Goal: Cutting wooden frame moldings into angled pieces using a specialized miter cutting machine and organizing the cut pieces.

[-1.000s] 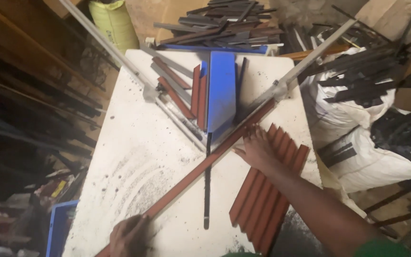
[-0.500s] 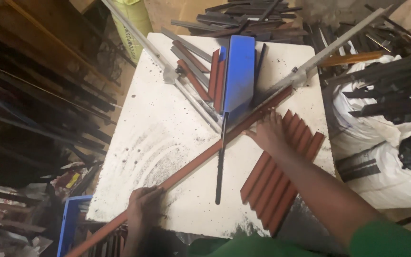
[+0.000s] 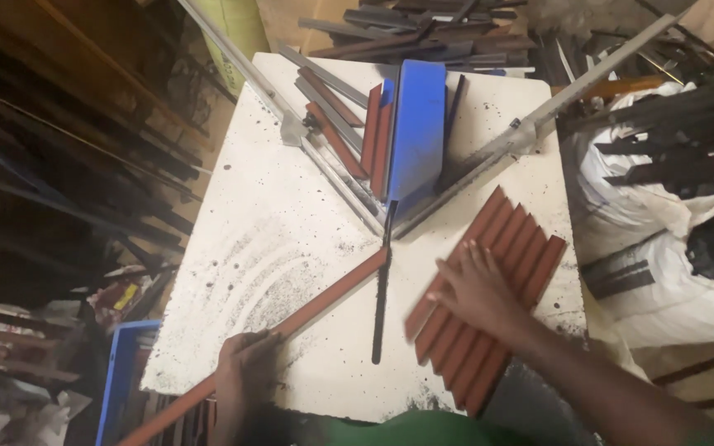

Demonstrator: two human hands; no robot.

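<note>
Left hand [image 3: 245, 372] clenching around the near end of a long red strip [image 3: 307, 310], holding it slanted across the white desk [image 3: 241, 248], far end lying just beside the black slot bar [image 3: 382, 289] ahead of the grip. Right hand [image 3: 473, 289] resting flat, fingers spread, grasping nothing, pressing on the row of cut red pieces [image 3: 497, 289]. Beyond both hands, blue cutter block [image 3: 416, 132] sitting where two grey guide rails [image 3: 489, 149] meet. Judging the step: keeping the strip flat against the desk, feeding it straight toward the rails, steadying the cut pieces to avoid scattering, keeping fingers well apart from the cutter.
</note>
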